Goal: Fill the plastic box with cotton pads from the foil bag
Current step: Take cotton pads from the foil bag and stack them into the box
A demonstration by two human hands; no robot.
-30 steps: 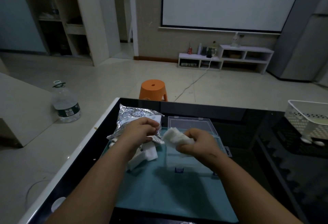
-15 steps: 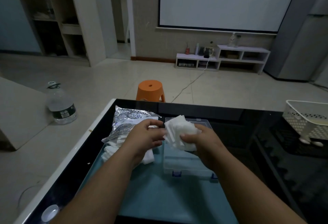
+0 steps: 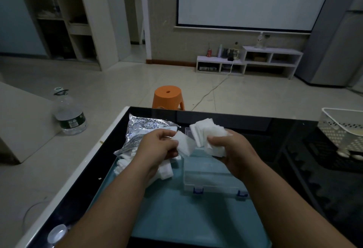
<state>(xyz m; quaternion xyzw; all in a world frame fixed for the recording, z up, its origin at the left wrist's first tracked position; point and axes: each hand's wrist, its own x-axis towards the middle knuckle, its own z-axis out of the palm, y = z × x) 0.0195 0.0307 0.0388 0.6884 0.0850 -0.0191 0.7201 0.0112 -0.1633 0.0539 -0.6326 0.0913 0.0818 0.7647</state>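
Head view — left hand (image 3: 157,147), right hand (image 3: 233,153), both grips tight on cotton pads (image 3: 210,133) — one plastic box (image 3: 208,175)

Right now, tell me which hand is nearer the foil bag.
Left. The left hand overlaps the near edge of the foil bag; the right hand is to its right, over the plastic box, gripping a stack of cotton pads.

Looks like somebody's living room at home. There's a big projector screen (image 3: 253,0) on the far wall, with a low white media shelf (image 3: 249,61) full of odds and ends under it. You've also got a tiled floor (image 3: 117,82), an orange plastic stool (image 3: 168,98), a big water jug (image 3: 68,114), built-in white shelving (image 3: 78,21) and a glossy black coffee table (image 3: 255,126).
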